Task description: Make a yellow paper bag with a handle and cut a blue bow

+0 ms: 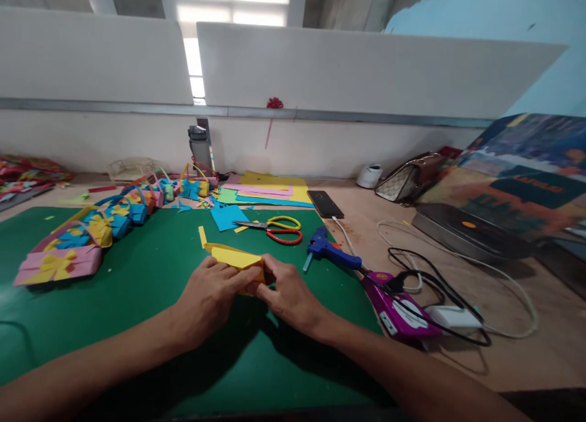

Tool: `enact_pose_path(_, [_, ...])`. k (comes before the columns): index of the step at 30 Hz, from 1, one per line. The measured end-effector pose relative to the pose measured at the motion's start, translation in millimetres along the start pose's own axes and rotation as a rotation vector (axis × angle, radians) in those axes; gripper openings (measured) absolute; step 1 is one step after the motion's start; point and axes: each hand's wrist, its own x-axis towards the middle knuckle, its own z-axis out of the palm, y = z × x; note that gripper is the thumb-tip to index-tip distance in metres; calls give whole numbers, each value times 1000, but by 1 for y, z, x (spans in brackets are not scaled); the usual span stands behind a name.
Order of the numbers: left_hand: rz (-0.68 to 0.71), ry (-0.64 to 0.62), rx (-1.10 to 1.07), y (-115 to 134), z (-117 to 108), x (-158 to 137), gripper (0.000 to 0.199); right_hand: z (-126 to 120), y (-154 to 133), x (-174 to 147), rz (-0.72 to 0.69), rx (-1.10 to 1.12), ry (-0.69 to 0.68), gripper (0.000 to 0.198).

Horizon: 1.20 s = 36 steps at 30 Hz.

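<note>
A folded yellow paper box (235,258) is held between both hands above the green cutting mat (151,312). My left hand (211,291) grips its left side, fingers curled over the near face. My right hand (286,287) closes on the right end, thumb and fingers pinching the paper. Part of the box is hidden behind the fingers. Just beyond lie scissors (274,228) with one yellow and one red handle, blades pointing left over a blue paper sheet (226,217). A blue glue gun (332,250) rests to the right of my right hand.
Several small paper baskets with bows, among them a pink one (59,266), line the left side. Coloured paper sheets (274,187), a grey bottle (199,148) and a phone (325,203) stand or lie farther back. A purple power strip (398,309) with tangled cables occupies the right.
</note>
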Motion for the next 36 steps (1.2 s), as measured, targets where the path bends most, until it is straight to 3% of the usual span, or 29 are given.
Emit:
enact_pose_path(3, [26,19,42,-1,1,0,46,1,0,0,-10,30,19,7])
enact_pose_path(7, [52,43,46,-3,4,-1,46,3,1,0,-1,146,65,46])
enact_pose_path(9, [45,70,26,-5,7,-2,44,4,2,-1,4,188,106,56])
enact_pose_path(16, [-39,189,-55,-7,14,-7,39,5,2,-5,-86,221,182,21])
enact_pose_path(24, [-164,91,-77,-4,13,-5,17,-2,-1,-4,-311,35,82,24])
enact_pose_path(29, [-117,83,-62,-4,15,-5,11,-6,1,-2,-330,-107,27,11])
enact_pose_path(33, [-20,210,-62,-3,6,-3,19,-9,1,2,-232,-149,56,12])
enact_pose_path(36, [21,403,-93,-7,-17,1,23,-14,-1,8,-149,-53,129,15])
